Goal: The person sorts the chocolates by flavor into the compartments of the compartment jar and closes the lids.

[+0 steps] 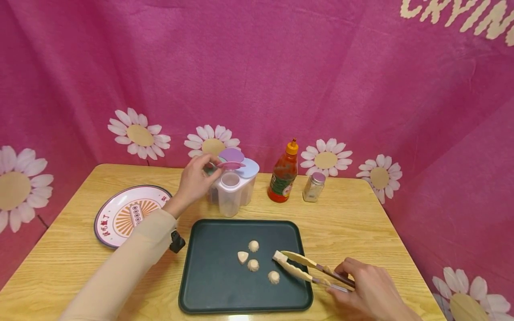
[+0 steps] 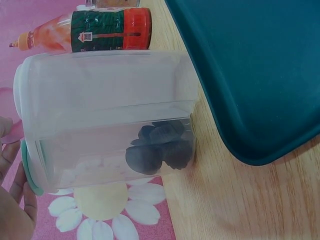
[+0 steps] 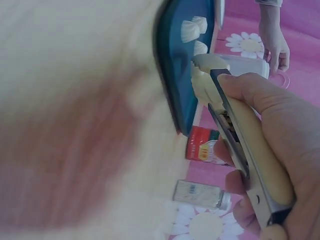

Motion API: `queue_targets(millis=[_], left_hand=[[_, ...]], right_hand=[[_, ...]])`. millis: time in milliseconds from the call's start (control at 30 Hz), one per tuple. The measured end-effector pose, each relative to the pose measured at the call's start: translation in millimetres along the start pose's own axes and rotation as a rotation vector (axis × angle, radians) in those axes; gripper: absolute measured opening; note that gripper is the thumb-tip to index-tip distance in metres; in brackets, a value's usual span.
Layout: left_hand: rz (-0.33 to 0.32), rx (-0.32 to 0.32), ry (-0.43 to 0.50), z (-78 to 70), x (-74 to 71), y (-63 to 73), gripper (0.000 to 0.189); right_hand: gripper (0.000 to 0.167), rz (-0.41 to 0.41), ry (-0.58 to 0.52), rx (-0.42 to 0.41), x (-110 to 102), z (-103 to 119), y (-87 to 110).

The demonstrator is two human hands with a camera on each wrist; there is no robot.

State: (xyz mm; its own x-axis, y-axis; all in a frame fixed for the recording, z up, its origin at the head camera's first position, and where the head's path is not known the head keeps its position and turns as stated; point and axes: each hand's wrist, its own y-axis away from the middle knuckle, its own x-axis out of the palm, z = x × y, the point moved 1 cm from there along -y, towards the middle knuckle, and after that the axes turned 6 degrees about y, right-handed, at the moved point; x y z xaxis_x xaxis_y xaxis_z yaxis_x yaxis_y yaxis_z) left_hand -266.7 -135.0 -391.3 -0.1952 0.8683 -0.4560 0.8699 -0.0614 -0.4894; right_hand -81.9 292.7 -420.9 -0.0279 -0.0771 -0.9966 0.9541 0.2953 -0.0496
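Observation:
My left hand pinches the raised pink flip lid of a clear container with several compartments. Below that lid, the round opening of the front compartment is uncovered. Dark pieces show in one compartment in the left wrist view. My right hand grips kitchen tongs with cream scalloped heads, low over a dark tray. Between the tong tips is a small white piece. Left of the tongs, several small cream dumpling-like pieces lie on the tray.
Behind the tray stand a red sauce bottle with an orange cap and a small jar with a purplish lid. A patterned plate lies at the left, partly behind my left arm. A pink flowered cloth hangs behind the table.

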Motion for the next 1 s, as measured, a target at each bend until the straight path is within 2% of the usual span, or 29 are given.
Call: queue_targets(millis=[233, 400, 633, 867, 1000], left_hand=[[0.004, 0.003, -0.003, 0.8, -0.5, 0.0, 0.015], [0.010, -0.002, -0.007, 1.9, -0.7, 0.0, 0.015], [0.004, 0.011, -0.013, 3.2, 1.4, 1.3, 0.015], [-0.005, 0.025, -0.017, 2.0, 1.2, 1.2, 0.014], [-0.004, 0.029, -0.022, 0.8, -0.9, -0.1, 0.014]], right_hand=[[0.033, -0.231, 0.013, -0.155, -11, 7, -25.2], [0.033, -0.331, 0.005, -0.251, -23, 12, -52.6], [0.037, -0.346, 0.010, -0.302, -41, 20, -92.8], [0.040, -0.378, 0.004, -0.368, -53, 36, -124.1], [0.041, -0.375, -0.003, -0.367, -61, 46, -141.3]])
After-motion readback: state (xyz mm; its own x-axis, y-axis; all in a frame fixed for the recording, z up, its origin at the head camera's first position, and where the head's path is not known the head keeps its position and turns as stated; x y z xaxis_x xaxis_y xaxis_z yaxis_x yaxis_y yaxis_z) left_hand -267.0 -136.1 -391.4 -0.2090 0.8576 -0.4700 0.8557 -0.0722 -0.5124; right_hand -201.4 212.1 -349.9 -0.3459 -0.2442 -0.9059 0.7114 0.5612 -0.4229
